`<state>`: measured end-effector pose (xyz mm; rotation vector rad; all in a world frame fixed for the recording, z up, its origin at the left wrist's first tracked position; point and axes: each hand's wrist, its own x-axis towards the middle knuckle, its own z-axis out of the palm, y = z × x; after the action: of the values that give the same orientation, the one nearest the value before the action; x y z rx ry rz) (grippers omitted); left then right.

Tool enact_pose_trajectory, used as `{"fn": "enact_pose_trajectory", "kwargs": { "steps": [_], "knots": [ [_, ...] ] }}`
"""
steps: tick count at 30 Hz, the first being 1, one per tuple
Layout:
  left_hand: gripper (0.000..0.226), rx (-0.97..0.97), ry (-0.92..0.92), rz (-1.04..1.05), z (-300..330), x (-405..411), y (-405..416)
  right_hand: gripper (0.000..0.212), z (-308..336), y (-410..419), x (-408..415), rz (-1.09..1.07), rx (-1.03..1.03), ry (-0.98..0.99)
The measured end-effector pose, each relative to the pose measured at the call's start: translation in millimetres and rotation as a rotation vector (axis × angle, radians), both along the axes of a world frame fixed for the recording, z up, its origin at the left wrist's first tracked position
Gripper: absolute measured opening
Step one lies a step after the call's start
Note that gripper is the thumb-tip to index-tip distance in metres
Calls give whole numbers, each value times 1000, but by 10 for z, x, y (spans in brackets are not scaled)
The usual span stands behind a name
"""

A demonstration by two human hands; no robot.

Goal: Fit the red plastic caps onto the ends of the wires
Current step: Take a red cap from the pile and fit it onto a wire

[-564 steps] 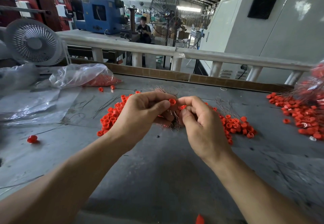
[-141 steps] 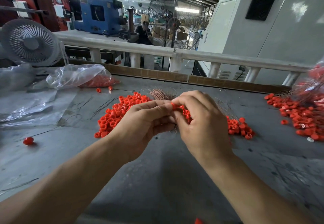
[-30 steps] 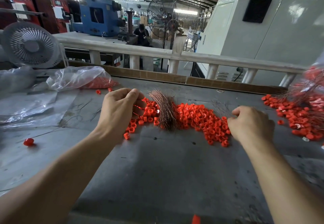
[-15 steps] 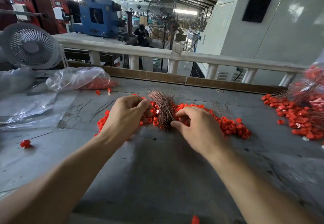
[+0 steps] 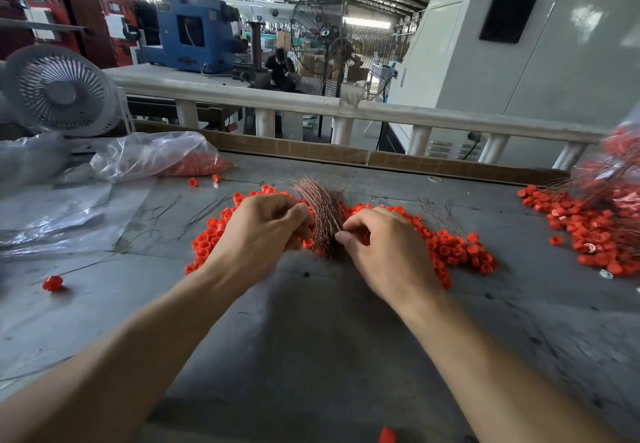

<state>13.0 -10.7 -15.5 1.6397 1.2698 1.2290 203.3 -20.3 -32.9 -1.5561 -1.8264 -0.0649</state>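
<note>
Grey and scuffed, the workbench is sitting in a factory hall, and both hands are working at its middle over a bundle of copper wires. That bundle is lying with its long axis running away from the person, its far end fanning out and its near end sitting between the two hands. The right hand is curling in from the bundle's right side, thumb and forefinger closing at the near wire ends; whether they are actually pinching a strand is too fine to tell. The left hand is curling in from the bundle's left, fingertips touching the wires, and its hold is just as unclear. Both are about equally near, so picking out one wire looks like the step in hand. Loose red caps are spreading out on both sides of the bundle. Well right of the bundle, another heap of caps is lying tangled with wires. Left of the bundle, a clear plastic bag is holding more caps, with a white desk fan beyond it. Behind the bundle, a white railing is crossing the hall.
</note>
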Motion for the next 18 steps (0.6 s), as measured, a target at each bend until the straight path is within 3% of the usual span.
{"fn": "enact_pose_trajectory", "kwargs": {
  "steps": [4,10,15,18],
  "knots": [
    [25,20,62,-19,-26,6,12,26,-3,-6,-54,67,25,-58],
    [23,46,110,-44,-25,-1,8,6,-6,1,-101,95,100,-54],
    [21,74,115,-46,-13,-8,-2,3,37,-32,-108,93,204,-64],
    [8,126,109,-63,-24,-24,-5,5,85,-81,-134,122,318,-91]
  ]
}}
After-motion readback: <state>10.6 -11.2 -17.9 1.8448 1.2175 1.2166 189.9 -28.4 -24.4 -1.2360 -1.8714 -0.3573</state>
